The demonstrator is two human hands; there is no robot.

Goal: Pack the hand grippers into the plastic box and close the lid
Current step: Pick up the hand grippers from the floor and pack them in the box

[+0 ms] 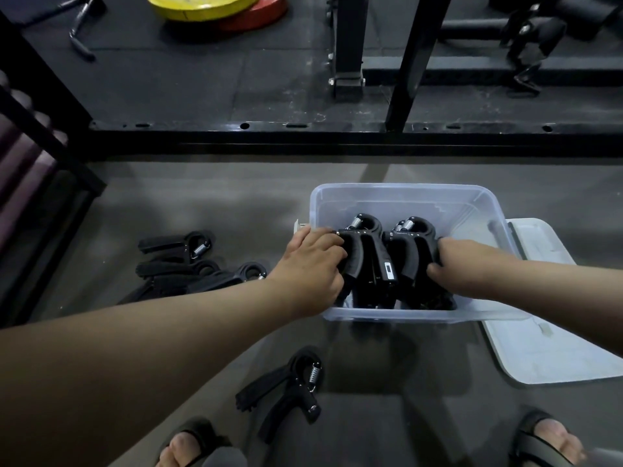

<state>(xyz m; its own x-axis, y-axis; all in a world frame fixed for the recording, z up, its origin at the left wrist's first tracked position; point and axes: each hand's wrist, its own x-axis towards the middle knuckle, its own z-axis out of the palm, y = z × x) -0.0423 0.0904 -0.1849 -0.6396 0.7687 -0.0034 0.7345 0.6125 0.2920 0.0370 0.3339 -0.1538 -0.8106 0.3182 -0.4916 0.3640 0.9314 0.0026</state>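
On the floor short of the box [401, 188], just ahead of the sandalled feet [188, 444]: one stray gripper [290, 389], black, handles splayed, steel spring showing, not yet packed.

At the box itself, both hands reaching in over the near rim. Left hand [313, 264] curled round a handle of the left cluster of packed grippers [371, 257]. Right hand [455, 264] wrapped round the right cluster, fingertips hidden behind the handles.

Inside the box: two upright clusters side by side, looped heads and springs toward the far wall, handles toward the near wall, a small pale counter window on one middle handle. Far part of the box unfilled, so room judged ample.

Box of clear plastic, rounded corners, standing open.

Right of the box: lid [546, 332], pale, flat on the floor. Touching the box or slipped under its edge, cannot tell which.

Left of the box, near but apart: pile [188, 264] of several more grippers, lying on their sides.

Judged roughly midway. Left to do: pile and stray in, then lid on and pressed shut.

Beyond the box: black rack frame [303, 129], then yellow and red plates [215, 8].
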